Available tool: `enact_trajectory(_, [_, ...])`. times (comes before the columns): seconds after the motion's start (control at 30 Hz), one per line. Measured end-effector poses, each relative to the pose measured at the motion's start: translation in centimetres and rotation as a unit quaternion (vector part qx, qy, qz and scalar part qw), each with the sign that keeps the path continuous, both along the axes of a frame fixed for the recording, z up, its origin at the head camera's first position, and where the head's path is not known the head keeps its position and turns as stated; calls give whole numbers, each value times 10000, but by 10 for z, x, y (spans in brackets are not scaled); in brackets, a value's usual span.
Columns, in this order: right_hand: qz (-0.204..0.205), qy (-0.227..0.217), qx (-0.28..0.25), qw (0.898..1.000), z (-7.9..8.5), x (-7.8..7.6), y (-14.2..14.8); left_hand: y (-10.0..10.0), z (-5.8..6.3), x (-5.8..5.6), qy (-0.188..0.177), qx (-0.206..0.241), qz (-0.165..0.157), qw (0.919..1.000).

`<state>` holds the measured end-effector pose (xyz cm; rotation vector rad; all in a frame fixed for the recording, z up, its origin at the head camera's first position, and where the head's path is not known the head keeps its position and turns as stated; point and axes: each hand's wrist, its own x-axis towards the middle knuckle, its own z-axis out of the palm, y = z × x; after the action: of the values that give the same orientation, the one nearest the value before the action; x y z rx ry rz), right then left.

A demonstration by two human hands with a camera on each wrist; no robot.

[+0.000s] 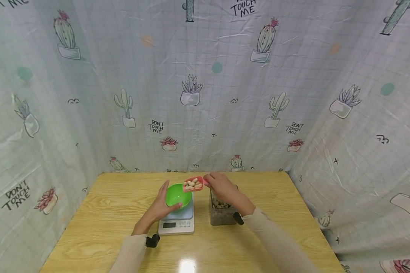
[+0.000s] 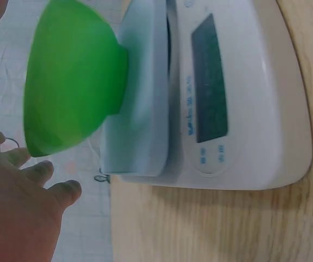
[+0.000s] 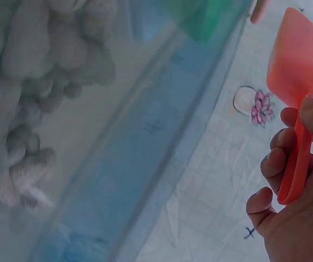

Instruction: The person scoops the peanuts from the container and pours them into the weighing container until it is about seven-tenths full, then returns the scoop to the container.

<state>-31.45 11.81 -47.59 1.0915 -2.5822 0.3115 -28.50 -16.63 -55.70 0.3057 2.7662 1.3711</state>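
A green bowl stands on the platform of a white kitchen scale. My left hand is spread about the bowl's left side, thumb near the front rim; in the left wrist view its fingertips are extended beside the bowl. Whether they touch it I cannot tell. My right hand grips the handle of a red-orange scoop, fingers curled round it. Several unshelled peanuts lie in the scoop, which is held over the bowl's right rim.
Right of the scale, a clear plastic container with many peanuts stands under my right forearm. The scale's dark display faces the near side. A wooden table carries everything, and a cactus-print curtain encloses its back and sides.
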Motion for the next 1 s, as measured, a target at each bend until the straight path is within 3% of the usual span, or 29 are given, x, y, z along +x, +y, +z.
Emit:
enact_trajectory(0.23, [-214,-223,536,9981,-2,-1,-15,0,-11,-5,-276,9,52,9996])
enact_trajectory(0.53, [-543,-344,1429,9876,-3,-5,-37,-2,-16,-6,-324,-43,18,9995])
enact_trajectory(0.8, [-595,263,2436,9677,4,-4,-55,-4,-16,-6,-416,-4,-30,9991])
enact_trajectory(1.0, [-515,1198,2940,9469,8,-6,-59,-4,-16,-5,-437,-6,-28,9990])
